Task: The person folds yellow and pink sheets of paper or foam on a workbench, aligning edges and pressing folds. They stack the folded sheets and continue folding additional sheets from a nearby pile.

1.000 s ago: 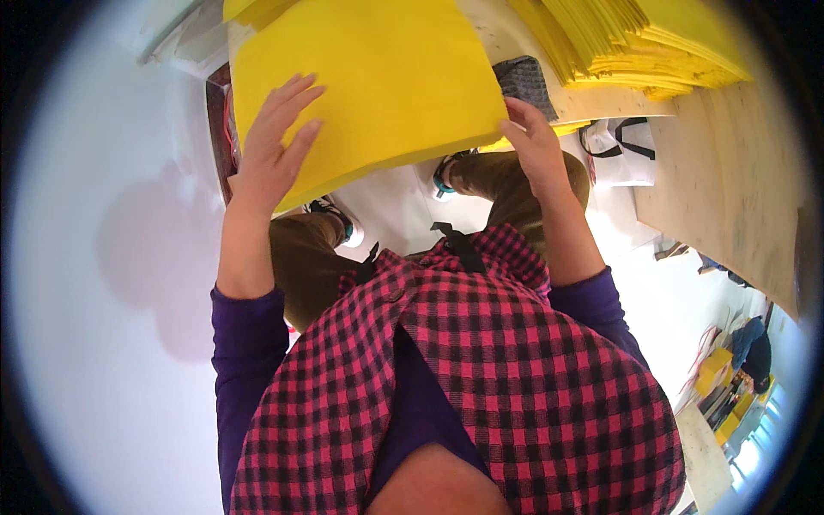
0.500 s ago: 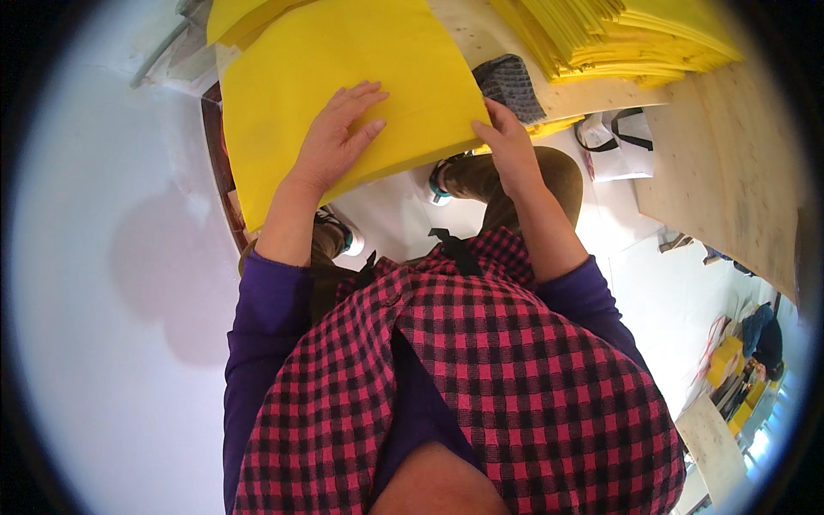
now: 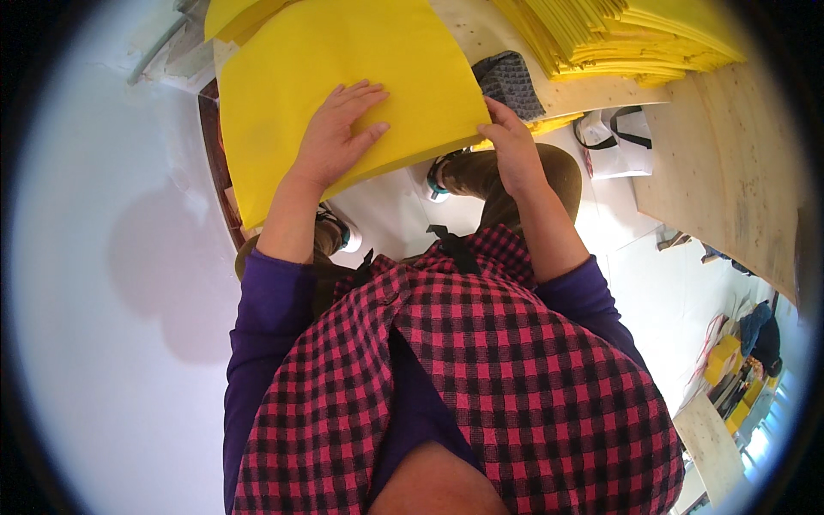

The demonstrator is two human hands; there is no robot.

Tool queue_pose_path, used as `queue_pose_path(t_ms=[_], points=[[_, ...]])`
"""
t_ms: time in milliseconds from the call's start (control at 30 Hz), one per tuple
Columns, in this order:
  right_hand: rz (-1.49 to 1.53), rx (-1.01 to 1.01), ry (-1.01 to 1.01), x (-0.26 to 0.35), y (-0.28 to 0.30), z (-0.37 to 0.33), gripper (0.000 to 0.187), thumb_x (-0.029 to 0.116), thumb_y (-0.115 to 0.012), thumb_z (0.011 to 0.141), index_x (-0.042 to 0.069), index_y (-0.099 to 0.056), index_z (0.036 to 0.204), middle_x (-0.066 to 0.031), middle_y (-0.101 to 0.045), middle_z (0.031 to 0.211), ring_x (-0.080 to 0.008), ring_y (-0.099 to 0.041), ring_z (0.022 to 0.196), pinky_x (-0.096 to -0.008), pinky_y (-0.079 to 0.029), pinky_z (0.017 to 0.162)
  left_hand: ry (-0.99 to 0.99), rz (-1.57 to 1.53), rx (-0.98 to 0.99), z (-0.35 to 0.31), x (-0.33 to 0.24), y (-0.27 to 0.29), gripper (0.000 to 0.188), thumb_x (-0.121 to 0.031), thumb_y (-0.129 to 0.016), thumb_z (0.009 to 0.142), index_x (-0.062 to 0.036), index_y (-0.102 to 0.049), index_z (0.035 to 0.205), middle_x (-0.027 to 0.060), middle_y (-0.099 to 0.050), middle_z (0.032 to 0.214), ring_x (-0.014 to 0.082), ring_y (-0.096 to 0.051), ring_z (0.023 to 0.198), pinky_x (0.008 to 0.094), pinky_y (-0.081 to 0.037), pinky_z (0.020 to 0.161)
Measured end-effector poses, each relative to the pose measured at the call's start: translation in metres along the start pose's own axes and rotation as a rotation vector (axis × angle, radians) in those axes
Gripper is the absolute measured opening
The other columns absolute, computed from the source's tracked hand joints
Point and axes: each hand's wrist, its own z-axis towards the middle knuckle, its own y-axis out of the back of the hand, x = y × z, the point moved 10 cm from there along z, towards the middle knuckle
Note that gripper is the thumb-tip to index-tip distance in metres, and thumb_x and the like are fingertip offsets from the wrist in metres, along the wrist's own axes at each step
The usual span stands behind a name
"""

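Observation:
A thick stack of yellow fabric sheets [image 3: 412, 77] lies before me, its near edge reaching over my knees. My left hand [image 3: 339, 133] rests palm down on the top sheet, fingers stretched out and thumb apart. At the stack's near right corner, my right hand [image 3: 512, 148] pinches the edge, thumb toward me and fingers along the right side. Just past that hand lies a crumpled dark grey patterned cloth [image 3: 510, 83]. How many layers the right hand grips is hidden.
Several folded yellow pieces [image 3: 601, 47] are piled at the far right on a pale wooden table [image 3: 717, 163]. Under it stands a white bag [image 3: 622, 154] with black handles. A white wall [image 3: 94, 283] closes off the left. More yellow fabric [image 3: 245, 17] lies at the far left.
Both hands keep nearly the same places on the yellow stack. The right thumb has shifted very slightly along the corner; the view has moved a little.

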Motion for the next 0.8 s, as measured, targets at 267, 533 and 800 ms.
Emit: queue_pose_path(t_ms=[267,533,800], points=[[-0.073,0.030,0.027,0.003,0.000,0.006,0.052,0.002,-0.051,0.080,-0.002,-0.048,0.131,-0.0094,-0.057,0.123,-0.0188,-0.052,0.113,-0.0298,-0.038,0.099,0.010,0.028,0.025,-0.001,0.000,-0.003,0.042,-0.023,-0.065,0.083,-0.0076,-0.058,0.122,0.0128,-0.055,0.129,0.0314,-0.045,0.126,0.0463,-0.025,0.112],[-0.093,-0.004,-0.032,0.009,-0.003,0.010,0.047,0.004,-0.053,0.086,0.000,-0.047,0.131,-0.0095,-0.055,0.124,-0.0190,-0.050,0.116,-0.0298,-0.036,0.101,0.036,-0.008,0.024,0.002,-0.007,0.003,0.045,-0.024,-0.066,0.080,-0.0057,-0.057,0.121,0.0134,-0.056,0.127,0.0340,-0.044,0.126,0.0487,-0.026,0.111],[-0.147,0.051,0.076,0.023,-0.008,0.018,0.048,0.008,-0.056,0.084,-0.001,-0.047,0.130,-0.0110,-0.056,0.124,-0.0197,-0.052,0.116,-0.0300,-0.037,0.101,0.007,0.062,0.042,0.001,-0.007,-0.001,0.047,-0.026,-0.068,0.079,-0.0063,-0.057,0.121,0.0129,-0.055,0.128,0.0323,-0.045,0.126,0.0473,-0.027,0.111]])
